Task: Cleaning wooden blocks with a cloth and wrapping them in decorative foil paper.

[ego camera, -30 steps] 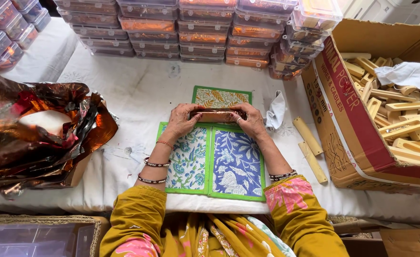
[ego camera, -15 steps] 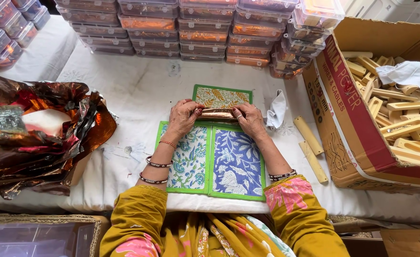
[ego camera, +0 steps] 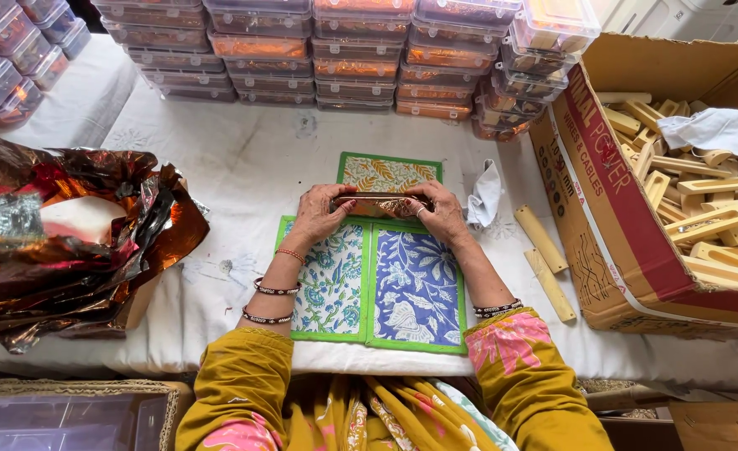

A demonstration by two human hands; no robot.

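Note:
Both hands hold a long narrow piece wrapped in shiny brown foil (ego camera: 377, 200), level and crosswise at the table's middle. My left hand (ego camera: 319, 213) grips its left end, my right hand (ego camera: 436, 213) its right end. Under the hands lie two floral printed mats with green borders, one green-blue (ego camera: 333, 288) and one blue (ego camera: 417, 292), side by side. A third mat, orange and green (ego camera: 388, 173), lies just beyond the foil piece.
A crumpled heap of brown metallic foil (ego camera: 68, 242) fills the left. An open cardboard box (ego camera: 611, 209) of pale wooden pieces stands at right. Two loose wooden sticks (ego camera: 544, 259) and a white cloth (ego camera: 486, 194) lie beside it. Stacked clear plastic boxes (ego camera: 344, 50) line the back.
The hands have stayed over the mats with the foil piece, with only small finger shifts along it. Nothing else has moved.

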